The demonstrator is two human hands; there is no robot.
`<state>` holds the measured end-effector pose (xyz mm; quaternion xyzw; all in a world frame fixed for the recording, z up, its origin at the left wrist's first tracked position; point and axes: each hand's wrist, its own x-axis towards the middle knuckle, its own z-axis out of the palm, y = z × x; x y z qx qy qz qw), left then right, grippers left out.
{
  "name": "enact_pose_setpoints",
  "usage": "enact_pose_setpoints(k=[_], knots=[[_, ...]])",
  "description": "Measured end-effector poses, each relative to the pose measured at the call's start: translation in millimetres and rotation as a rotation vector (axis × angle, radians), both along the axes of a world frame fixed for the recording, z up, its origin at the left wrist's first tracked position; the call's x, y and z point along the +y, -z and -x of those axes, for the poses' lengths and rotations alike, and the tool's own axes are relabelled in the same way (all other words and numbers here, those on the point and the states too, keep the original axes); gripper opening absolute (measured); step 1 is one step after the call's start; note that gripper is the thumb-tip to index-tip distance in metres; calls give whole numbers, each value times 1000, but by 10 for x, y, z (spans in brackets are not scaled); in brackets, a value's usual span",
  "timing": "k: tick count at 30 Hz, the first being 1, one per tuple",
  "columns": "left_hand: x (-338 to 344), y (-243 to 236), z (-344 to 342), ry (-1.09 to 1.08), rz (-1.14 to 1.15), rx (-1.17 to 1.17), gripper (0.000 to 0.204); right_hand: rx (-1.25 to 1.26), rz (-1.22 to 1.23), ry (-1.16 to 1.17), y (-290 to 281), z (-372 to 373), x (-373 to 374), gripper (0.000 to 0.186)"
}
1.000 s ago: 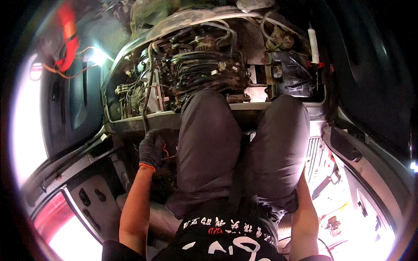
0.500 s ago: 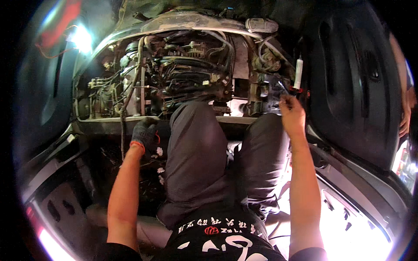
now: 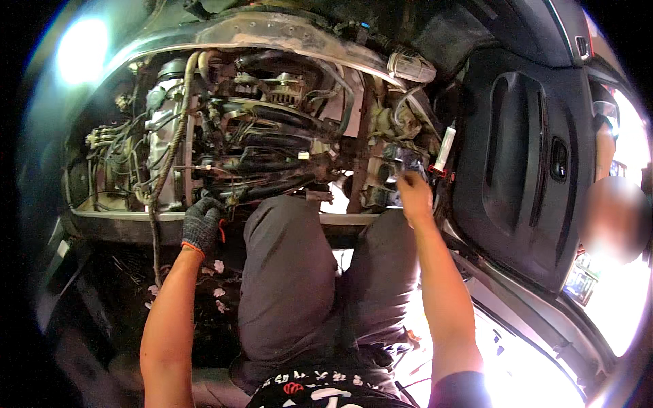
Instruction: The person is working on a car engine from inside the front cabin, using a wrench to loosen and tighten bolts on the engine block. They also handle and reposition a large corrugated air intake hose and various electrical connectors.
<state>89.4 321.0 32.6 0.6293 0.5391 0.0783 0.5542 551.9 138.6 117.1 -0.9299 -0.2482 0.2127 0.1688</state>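
My left hand (image 3: 203,224), in a dark knit glove with an orange cuff, rests at the near edge of an open engine bay (image 3: 299,217), its fingers curled among dark parts beside a long corrugated hose (image 3: 170,163). My bare right hand (image 3: 413,194) reaches into the right of the bay at a shiny metal part (image 3: 384,170), fingers bent; what they hold, if anything, is too small to make out. Just beyond it stands a white syringe-like tube (image 3: 446,146) with a red fitting. Black hoses (image 3: 265,156), wires and a finned round component (image 3: 286,92) fill the bay.
My bent legs (image 3: 286,272) lie between my arms, below the bay. A dark door panel (image 3: 510,177) borders the right, with a person (image 3: 602,136) outside it. A bright lamp (image 3: 83,49) glows at the upper left. Small white scraps (image 3: 219,266) lie beside my left leg.
My right hand has risen from beside my leg to the bay's right side. My left hand has moved up to the bay's edge. The view has shifted, showing more of the right door.
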Motion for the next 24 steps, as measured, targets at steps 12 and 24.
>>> enact_pose_setpoints(k=[12, 24], knots=[[-11, -112, -21, -39, -73, 51, 18, 195, -163, 458, 651, -884, 1893, 58], [5, -190, -89, -86, 13, -35, 17, 403, -408, 660, 504, -1081, 1568, 22]])
